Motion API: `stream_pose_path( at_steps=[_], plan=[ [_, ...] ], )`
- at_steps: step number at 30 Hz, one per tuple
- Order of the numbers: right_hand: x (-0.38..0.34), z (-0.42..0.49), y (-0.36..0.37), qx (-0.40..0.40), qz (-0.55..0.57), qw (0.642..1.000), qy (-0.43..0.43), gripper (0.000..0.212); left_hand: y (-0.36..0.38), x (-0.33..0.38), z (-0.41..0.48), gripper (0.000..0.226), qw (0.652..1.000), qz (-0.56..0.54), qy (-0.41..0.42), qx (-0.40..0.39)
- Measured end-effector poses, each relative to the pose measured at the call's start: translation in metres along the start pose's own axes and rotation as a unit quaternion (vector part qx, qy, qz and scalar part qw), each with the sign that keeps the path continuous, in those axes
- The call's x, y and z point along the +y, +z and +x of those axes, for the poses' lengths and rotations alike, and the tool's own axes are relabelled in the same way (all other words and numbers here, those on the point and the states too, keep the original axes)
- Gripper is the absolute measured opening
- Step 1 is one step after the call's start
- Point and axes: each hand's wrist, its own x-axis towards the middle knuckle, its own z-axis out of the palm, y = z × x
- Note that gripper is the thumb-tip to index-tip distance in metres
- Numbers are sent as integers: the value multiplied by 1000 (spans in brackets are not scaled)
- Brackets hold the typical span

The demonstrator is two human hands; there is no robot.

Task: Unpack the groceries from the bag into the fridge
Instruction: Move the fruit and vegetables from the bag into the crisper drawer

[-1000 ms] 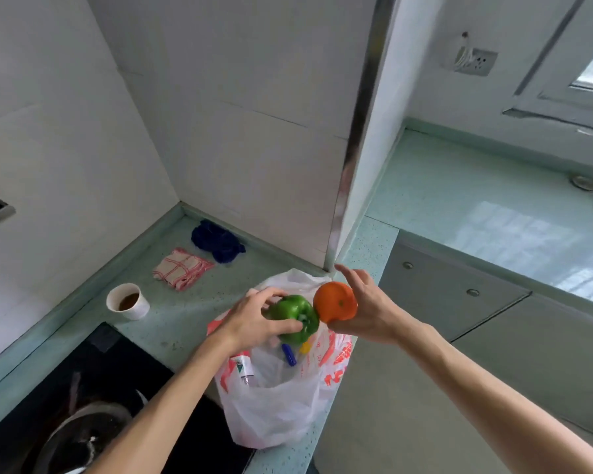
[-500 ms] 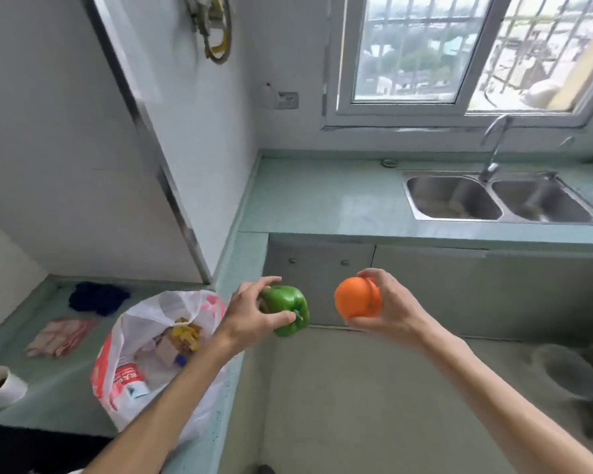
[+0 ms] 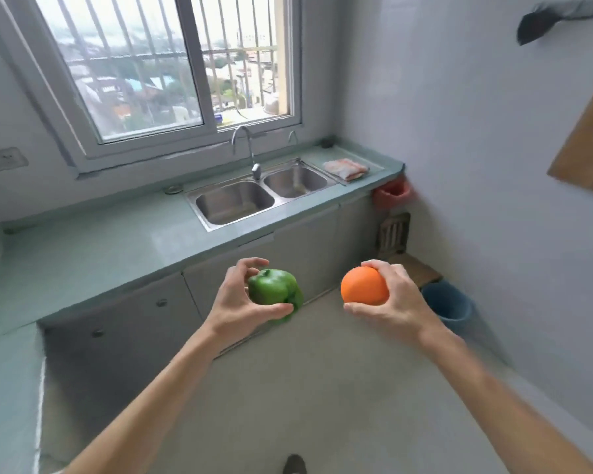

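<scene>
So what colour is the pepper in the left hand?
Green; the pepper shows clearly in the head view, held in the left hand.

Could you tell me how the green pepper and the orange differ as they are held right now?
The green pepper is lobed and glossy green, in the left hand; the orange is smooth, round and orange, in the right hand. Both are gripped by thumb and fingers, side by side above the floor.

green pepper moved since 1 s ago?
Yes. The left hand has carried the green pepper away from the bag, now out of view, to in front of the sink counter's cabinets.
</scene>
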Motion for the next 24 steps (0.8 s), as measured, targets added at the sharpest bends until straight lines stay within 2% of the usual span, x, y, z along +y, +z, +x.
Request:
stream_pose_path(
  at_steps=[5, 14, 21, 24],
  plan=[
    [51, -7, -67, 113, -15, 991, 71, 80, 82, 40, 65, 89, 996, -51, 38, -70],
    [116, 25, -176, 239, -55, 959, 139, 76, 221, 103, 173, 82, 975, -72, 125, -166],
    [157, 38, -248, 350, -105, 912, 184, 79, 316, 156, 248, 76, 955, -123, 137, -233],
    [177, 26, -270, 406, -135, 883, 193, 87, 361, 178, 254, 62, 937, -156, 134, -283]
  ],
)
